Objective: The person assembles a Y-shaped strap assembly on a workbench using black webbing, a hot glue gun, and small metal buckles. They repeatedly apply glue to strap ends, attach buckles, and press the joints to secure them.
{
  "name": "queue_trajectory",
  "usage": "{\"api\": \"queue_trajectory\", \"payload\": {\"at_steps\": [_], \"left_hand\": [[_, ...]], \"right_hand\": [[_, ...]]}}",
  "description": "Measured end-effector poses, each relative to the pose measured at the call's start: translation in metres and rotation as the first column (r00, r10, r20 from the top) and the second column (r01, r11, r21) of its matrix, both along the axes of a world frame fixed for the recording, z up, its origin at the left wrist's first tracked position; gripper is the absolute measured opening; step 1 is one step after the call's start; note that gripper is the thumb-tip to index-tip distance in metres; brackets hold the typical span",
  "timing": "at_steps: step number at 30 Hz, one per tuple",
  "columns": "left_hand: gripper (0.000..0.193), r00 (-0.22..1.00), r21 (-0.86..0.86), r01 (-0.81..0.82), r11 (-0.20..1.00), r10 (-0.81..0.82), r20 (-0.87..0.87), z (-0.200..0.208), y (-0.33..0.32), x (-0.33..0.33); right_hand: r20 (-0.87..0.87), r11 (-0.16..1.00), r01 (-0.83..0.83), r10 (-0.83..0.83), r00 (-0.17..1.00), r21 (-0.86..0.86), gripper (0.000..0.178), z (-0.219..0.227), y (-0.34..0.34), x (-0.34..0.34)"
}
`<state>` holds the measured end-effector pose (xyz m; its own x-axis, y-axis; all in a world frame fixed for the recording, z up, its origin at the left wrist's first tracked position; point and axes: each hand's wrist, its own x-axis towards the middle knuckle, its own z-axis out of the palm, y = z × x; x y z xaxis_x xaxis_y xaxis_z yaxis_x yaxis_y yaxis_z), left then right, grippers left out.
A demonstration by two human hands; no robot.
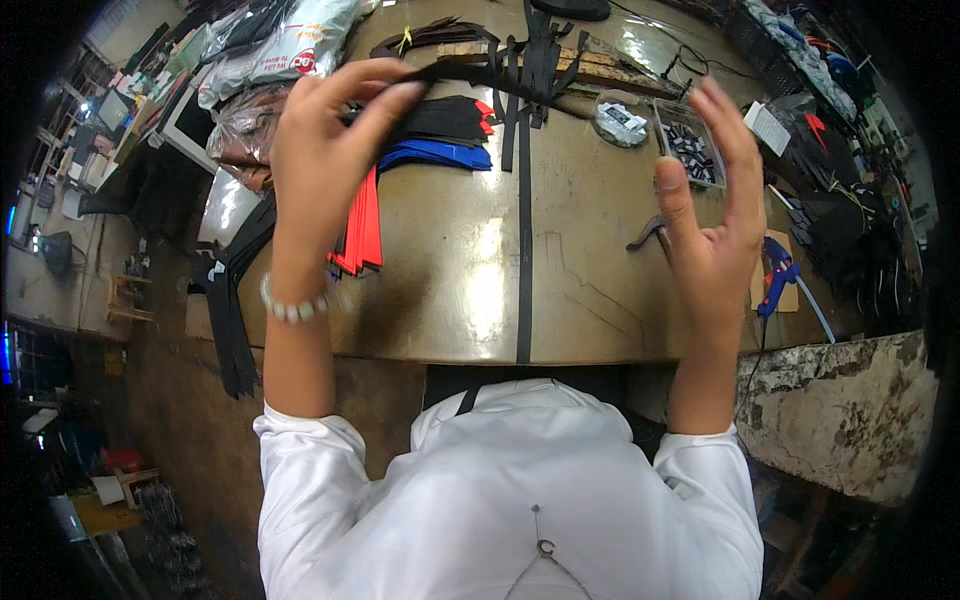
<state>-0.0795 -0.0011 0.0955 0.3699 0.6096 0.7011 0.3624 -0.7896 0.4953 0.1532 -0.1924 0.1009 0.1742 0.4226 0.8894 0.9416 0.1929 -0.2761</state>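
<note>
My left hand is raised over the left side of the table, its thumb and fingers pinched on the end of a narrow black strap. The strap stretches right toward a bundle of black straps lying at the far middle. My right hand is lifted with thumb and fingers apart, holding nothing. Just beyond it sit a clear box of small dark and pale pieces and a round clear tub. Under my left hand lie black strips, blue strips and red strips.
One long black strap runs down the brown table to its near edge. A blue glue gun lies at the right, near a curved dark tool. Stuffed plastic bags crowd the far left; black strips hang off the left edge.
</note>
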Motion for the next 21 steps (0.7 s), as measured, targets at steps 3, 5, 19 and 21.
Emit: {"api": "queue_trajectory", "payload": {"at_steps": [3, 5, 19, 21], "left_hand": [[0.016, 0.995, 0.118, 0.097, 0.988, -0.097, -0.011, 0.014, -0.076, 0.016], [0.014, 0.997, 0.007, 0.065, 0.998, -0.064, -0.047, 0.004, -0.094, 0.024], [0.023, 0.97, -0.519, -0.095, 0.85, -0.039, -0.241, -0.15, -0.092, 0.041], [0.022, 0.966, -0.505, -0.104, 0.857, -0.034, -0.258, -0.15, -0.092, 0.042]], "right_hand": [[-0.173, 0.949, -0.295, 0.274, 0.946, -0.113, 0.044, -0.004, 0.008, -0.015], [-0.748, 0.779, -0.625, 0.39, 0.538, -0.043, 0.03, -0.023, 0.008, -0.025], [-0.524, 0.803, -0.353, 0.059, 0.849, -0.481, 0.019, -0.174, 0.019, -0.027], [-0.525, 0.806, -0.342, 0.046, 0.85, -0.483, 0.017, -0.174, 0.019, -0.028]]}}
